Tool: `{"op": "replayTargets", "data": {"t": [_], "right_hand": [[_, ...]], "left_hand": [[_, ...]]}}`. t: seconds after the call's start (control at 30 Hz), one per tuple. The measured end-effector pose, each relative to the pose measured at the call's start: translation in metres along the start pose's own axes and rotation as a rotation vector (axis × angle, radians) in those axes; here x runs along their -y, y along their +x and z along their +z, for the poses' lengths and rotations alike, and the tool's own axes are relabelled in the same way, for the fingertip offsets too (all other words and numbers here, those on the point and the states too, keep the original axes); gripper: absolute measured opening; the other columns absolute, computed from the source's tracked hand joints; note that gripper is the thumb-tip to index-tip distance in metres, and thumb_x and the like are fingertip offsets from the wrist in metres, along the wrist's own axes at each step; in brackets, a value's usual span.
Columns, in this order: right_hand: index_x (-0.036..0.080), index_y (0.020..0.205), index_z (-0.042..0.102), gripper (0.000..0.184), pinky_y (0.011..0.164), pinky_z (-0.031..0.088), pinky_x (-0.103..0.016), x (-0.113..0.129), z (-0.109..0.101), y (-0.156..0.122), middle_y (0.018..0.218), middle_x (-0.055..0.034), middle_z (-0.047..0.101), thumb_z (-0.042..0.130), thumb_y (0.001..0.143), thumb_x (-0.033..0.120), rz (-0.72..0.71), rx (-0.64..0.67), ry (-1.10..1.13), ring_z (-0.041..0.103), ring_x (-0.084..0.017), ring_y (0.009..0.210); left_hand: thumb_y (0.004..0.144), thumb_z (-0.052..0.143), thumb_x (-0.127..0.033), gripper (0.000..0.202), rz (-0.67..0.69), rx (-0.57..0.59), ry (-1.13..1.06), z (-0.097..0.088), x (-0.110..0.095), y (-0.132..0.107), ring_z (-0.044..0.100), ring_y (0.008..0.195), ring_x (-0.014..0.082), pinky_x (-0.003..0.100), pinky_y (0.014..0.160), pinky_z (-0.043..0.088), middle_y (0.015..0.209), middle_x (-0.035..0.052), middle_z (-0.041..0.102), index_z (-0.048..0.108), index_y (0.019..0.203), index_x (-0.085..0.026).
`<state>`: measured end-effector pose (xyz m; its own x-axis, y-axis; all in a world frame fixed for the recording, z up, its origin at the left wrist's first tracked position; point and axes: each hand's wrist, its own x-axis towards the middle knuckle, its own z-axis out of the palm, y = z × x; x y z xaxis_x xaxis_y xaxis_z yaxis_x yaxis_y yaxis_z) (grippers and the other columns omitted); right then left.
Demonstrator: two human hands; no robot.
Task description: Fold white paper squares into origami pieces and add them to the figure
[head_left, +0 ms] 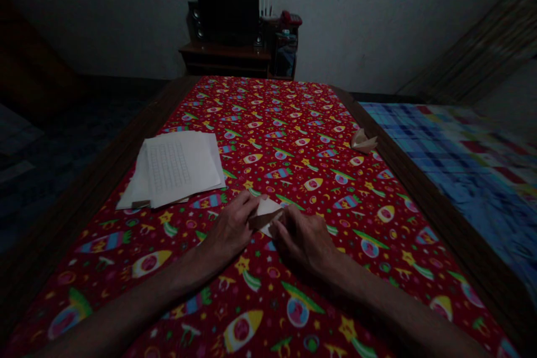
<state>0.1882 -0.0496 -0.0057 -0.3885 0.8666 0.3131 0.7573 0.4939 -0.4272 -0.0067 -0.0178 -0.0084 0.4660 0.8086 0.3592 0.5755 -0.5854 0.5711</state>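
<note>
Between my two hands a small piece of folded paper (268, 208), white with a brown part, rests low over the red patterned cloth. My left hand (235, 221) is closed on its left edge, the fingers bent around the corner. From the other side my right hand (304, 235) pinches the lower right edge, its fingers curled and pressed together. Parts of the paper are hidden behind the fingers. To the left of my left hand lies a stack of white paper sheets (197, 165), the top one bearing rows of printed boxes.
A folded brown paper shape (363, 141) stands near the right edge of the cloth-covered table (293, 123). Beyond the far end, a dark monitor (227, 11) with speakers sits on a wooden desk (226, 53). A blue plaid mat (419, 151) covers the floor at right.
</note>
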Motion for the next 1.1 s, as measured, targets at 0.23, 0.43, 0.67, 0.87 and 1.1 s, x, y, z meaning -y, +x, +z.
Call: {"op": "replayTargets", "data": {"t": [0.23,0.43,0.67,0.87,1.1], "right_hand": [[0.019,0.091,0.060,0.015,0.051,0.029,-0.023,-0.018,0.001,0.011,0.081,-0.0053,0.060,0.045,0.088,0.021,-0.175,-0.094,-0.231,0.052,-0.013,0.064],[0.020,0.089,0.062,0.014,0.055,0.031,-0.023,-0.027,0.003,0.006,0.083,-0.0049,0.058,0.048,0.089,0.021,-0.260,-0.055,-0.273,0.048,-0.013,0.067],[0.018,0.094,0.062,0.016,0.064,0.038,-0.027,-0.021,-0.009,0.007,0.088,-0.0072,0.059,0.050,0.089,0.026,-0.434,-0.021,-0.205,0.047,-0.016,0.073],[0.016,0.091,0.062,0.015,0.064,0.039,-0.026,-0.023,-0.008,0.007,0.085,-0.0058,0.059,0.048,0.090,0.022,-0.450,0.016,-0.088,0.048,-0.015,0.076],[0.020,0.101,0.062,0.016,0.061,0.038,-0.024,-0.022,-0.008,0.008,0.086,-0.0048,0.057,0.052,0.089,0.023,-0.505,-0.017,-0.096,0.046,-0.013,0.074]], "left_hand": [[0.075,0.041,0.002,0.061,0.115,0.112,0.132,0.001,0.001,-0.003,0.053,0.090,0.0194,0.033,0.079,0.050,0.099,0.0071,0.052,0.044,0.131,-0.020],[0.089,0.045,-0.012,0.039,0.215,0.109,0.143,-0.012,-0.009,-0.017,0.052,0.098,0.0207,0.037,0.086,0.046,0.106,0.0085,0.057,0.047,0.127,-0.020],[0.086,0.053,-0.013,0.039,0.139,0.113,-0.013,-0.012,-0.008,-0.020,0.054,0.097,0.0178,0.031,0.084,0.047,0.105,0.0070,0.058,0.048,0.125,-0.018],[0.082,0.058,-0.014,0.015,0.059,0.193,-0.193,-0.014,-0.006,-0.009,0.055,0.088,0.0140,0.024,0.076,0.047,0.096,0.0043,0.055,0.061,0.096,-0.017],[0.083,0.057,-0.012,0.008,0.029,0.120,-0.303,-0.011,0.002,-0.002,0.056,0.085,0.0136,0.025,0.076,0.045,0.088,0.0029,0.057,0.062,0.077,-0.015]]}}
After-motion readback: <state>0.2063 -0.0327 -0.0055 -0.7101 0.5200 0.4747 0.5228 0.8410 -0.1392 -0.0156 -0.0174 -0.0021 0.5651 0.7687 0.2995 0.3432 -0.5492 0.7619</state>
